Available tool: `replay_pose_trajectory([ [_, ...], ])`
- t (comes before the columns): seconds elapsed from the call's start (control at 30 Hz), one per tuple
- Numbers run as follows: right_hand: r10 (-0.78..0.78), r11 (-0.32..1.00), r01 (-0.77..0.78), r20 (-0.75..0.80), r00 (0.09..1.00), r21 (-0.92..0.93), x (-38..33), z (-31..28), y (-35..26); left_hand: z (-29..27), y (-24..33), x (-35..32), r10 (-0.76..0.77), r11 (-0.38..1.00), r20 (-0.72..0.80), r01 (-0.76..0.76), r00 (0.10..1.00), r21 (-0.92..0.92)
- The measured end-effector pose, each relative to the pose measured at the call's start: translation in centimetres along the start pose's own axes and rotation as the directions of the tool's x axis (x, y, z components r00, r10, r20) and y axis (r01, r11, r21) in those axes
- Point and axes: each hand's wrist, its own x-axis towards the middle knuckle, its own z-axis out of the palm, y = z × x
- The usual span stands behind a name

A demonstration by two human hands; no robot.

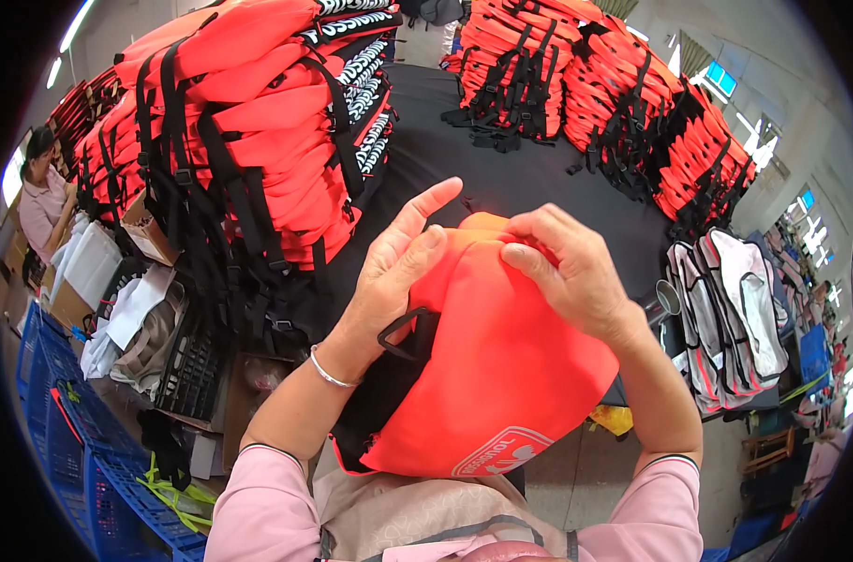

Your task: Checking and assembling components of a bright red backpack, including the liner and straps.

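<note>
A bright red-orange fabric bag [501, 347] with a black side panel and a pale printed logo leans toward my body. My left hand [393, 267] is at its upper left edge. Its thumb lies against the fabric and its index finger points up and away; the other fingers are hidden. A black plastic loop [409, 334] on the bag sits just below that hand. My right hand [569, 276] pinches the bag's top edge between thumb and bent fingers. Inside the bag nothing can be seen.
A black-covered table [417, 131] extends ahead. Tall stacks of red-orange bags [248, 140] with black straps stand on the left; more bag stacks [520, 70] stand at the far right. Grey-white bags [726, 318] are on the right, blue crates [98, 468] lower left. Another person [47, 192] is far left.
</note>
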Motion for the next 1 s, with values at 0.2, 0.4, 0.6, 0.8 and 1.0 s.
replay_pose_trajectory([
  [0.2,-0.155,0.984,0.131,-0.217,0.964,-0.121,-0.5,0.5,-1.1,2.9,3.5,0.8,0.138,0.077,0.221,-0.233,0.965,0.969],
  [0.4,-0.407,0.892,0.322,-0.254,0.878,-0.318,-0.8,1.1,0.4,3.1,1.7,-0.1,0.127,0.269,0.212,-0.239,0.969,0.933],
  [0.6,-0.405,0.878,0.343,-0.136,0.904,-0.334,-1.8,0.9,1.8,2.0,-0.9,-0.9,0.297,0.153,0.306,-0.362,0.904,0.92],
  [0.8,-0.024,0.989,0.033,0.068,0.997,-0.141,-2.4,-4.8,4.4,-0.6,2.7,-1.3,0.543,0.327,0.008,-0.221,0.84,0.919],
  [1.0,0.393,0.866,-0.385,0.041,0.919,0.321,-5.8,-3.0,9.3,-2.4,3.3,-1.0,0.597,0.549,-0.118,-0.298,0.793,0.781],
])
